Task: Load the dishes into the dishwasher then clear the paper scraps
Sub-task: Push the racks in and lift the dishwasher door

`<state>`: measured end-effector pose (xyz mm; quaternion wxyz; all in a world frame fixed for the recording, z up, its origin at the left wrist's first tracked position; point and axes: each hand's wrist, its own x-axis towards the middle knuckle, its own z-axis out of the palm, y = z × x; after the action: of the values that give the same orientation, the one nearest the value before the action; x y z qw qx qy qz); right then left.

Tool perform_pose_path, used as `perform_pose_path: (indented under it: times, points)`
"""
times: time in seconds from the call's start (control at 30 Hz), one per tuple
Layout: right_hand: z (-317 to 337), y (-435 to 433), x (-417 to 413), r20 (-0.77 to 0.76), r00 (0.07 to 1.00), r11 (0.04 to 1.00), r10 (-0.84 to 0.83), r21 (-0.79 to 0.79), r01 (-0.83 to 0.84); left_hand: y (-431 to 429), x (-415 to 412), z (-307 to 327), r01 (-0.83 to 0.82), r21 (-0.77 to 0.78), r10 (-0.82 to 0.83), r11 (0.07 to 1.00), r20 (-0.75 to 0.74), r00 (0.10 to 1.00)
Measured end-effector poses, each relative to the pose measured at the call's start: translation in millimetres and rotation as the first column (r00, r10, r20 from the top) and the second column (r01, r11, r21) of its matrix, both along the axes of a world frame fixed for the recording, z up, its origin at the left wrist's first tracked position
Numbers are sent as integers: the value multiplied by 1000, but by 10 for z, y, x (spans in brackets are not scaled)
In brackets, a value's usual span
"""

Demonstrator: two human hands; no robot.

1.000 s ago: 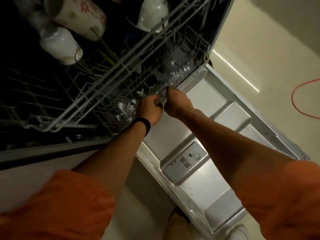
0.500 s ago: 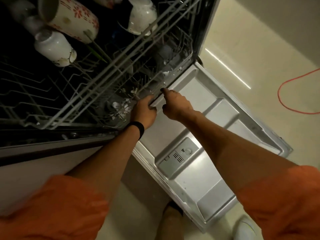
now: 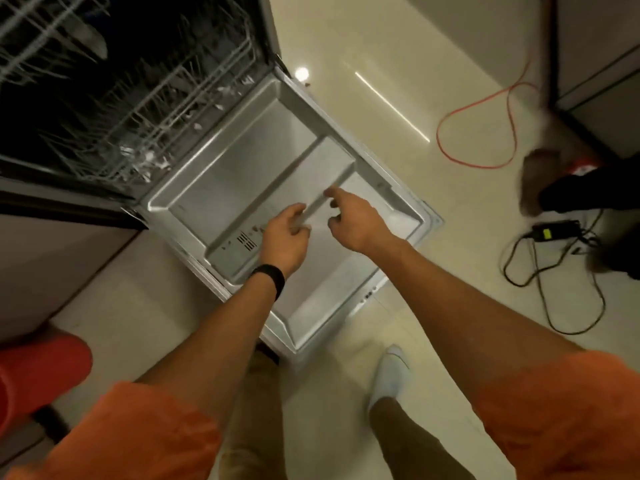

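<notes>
Both your hands have come back off the lower rack [image 3: 166, 109], which now sits pushed inside the dishwasher, white paper scraps [image 3: 149, 156] scattered along its front wires. Your left hand [image 3: 285, 237] and right hand [image 3: 356, 221] hover over the open door [image 3: 242, 157], fingers loosely curled, holding nothing. Shut it now and those scraps could clog the filter; step back carelessly and the orange cable [image 3: 509, 109] may trip you.

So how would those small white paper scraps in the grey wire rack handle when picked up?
Probably light and floppy: the small white paper scraps look thin and tiny. Nudged, they could drop through open gaps in the grey wire rack.
</notes>
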<state>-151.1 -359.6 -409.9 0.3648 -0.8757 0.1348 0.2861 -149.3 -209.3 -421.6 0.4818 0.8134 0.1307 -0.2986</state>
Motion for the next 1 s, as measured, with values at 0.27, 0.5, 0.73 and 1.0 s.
perform_pose_path:
  times: [0.27,0.5,0.73,1.0]
  points:
    - [-588,-749,-1297,-185,959,971,-214,71,230,-812,-1356,-581,-243,-125,219,962,-177,960]
    - [-1695,-882,-1900,-333,867,900,-370,102,423,-1174,-2150,-1587,-684,-97,556,723,-506,659]
    - [-2694,-743,-1993,-402,810,856,-428,108,506,-1198,-2421,-2471,-910,-22,682,415,-654,327]
    - [-3058,-601,-1835,-523,678,709,-517,182,681,-1118,-2205,-2848,-992,37,674,122,-737,55]
